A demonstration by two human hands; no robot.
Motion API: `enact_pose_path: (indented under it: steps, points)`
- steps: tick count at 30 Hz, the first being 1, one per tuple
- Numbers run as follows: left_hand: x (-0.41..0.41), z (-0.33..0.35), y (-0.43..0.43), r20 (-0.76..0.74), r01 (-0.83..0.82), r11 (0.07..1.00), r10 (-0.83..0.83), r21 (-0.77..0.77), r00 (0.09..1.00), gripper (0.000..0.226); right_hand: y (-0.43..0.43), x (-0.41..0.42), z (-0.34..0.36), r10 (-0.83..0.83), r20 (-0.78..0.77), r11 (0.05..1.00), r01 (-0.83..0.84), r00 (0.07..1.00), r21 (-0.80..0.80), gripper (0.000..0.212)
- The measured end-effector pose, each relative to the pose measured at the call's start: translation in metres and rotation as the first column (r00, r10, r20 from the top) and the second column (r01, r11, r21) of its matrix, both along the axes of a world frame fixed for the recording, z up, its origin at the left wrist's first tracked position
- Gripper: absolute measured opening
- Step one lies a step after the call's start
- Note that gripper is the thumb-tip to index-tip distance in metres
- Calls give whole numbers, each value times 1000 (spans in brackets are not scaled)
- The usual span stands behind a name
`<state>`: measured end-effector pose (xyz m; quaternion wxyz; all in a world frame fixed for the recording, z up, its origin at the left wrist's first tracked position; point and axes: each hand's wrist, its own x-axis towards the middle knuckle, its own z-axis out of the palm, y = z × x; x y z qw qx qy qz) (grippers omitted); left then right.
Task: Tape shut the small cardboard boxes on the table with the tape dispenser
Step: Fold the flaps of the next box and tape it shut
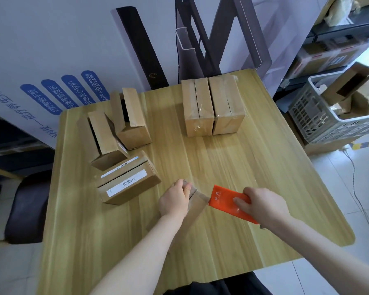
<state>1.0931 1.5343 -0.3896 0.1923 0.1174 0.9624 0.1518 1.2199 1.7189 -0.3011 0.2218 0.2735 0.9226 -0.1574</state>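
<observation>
My left hand (175,200) grips the top of a small cardboard box (195,206) near the table's front middle. My right hand (262,204) holds the orange tape dispenser (226,199), whose front edge touches the box's right side. Two taped boxes (213,107) stand side by side at the back of the table. At the left stand two boxes with open flaps (115,128), and in front of them lies a closed box with white labels (127,179).
The wooden table (243,171) has bare surface in the middle and right. A grey plastic crate (320,116) with cardboard stands on the floor to the right. A dark chair (26,207) is at the left edge. Dark boards lean on the wall behind.
</observation>
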Motion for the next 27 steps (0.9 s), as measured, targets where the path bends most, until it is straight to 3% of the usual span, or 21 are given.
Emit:
enact_pose_path:
  steps: [3,6,8,11,13,15,17,19,20,21,22,24,25,27]
  points:
    - [1,0,1,-12,-2,1000,2,-22,1000,45,-10,-20,8,153,56,975,-160,987,156,32]
    - [2,-1,1,1,-12,1000,12,-26,1000,45,-36,-34,1,250,121,949,-268,961,166,26]
    - [2,-1,2,27,-81,997,82,-19,996,46,-39,-36,-5,216,110,960,-231,970,160,23]
    - [9,0,-1,62,-341,938,338,53,939,45,-22,-31,-10,154,26,964,-155,988,216,33]
    - [15,-1,-4,179,-591,783,564,195,806,43,-9,-29,-10,124,-37,963,-112,992,246,37]
    - [20,-5,-2,396,-827,499,726,258,562,41,2,-29,-7,86,-89,967,-62,992,249,37]
    - [22,-5,4,581,-946,245,747,212,323,42,10,-30,-2,45,-136,970,-11,990,241,36]
    - [27,-3,9,662,-977,137,719,164,212,44,14,-30,4,12,-186,972,32,982,231,36]
    - [30,-2,12,646,-975,146,731,166,220,46,15,-29,7,-2,-209,973,50,978,227,37]
    - [33,-2,14,577,-955,204,763,215,293,48,16,-28,10,-15,-228,973,67,974,222,37]
    - [36,0,15,457,-898,300,782,321,424,49,17,-27,13,-26,-245,972,81,969,220,38]
    - [39,6,12,112,-608,536,690,586,715,47,17,-23,17,-36,-275,970,100,961,222,38]
    - [39,11,12,-66,-417,654,581,632,811,44,17,-21,18,-41,-291,969,110,956,223,38]
    - [33,9,15,-268,-151,788,374,597,888,42,15,-17,21,-53,-324,967,130,945,220,37]
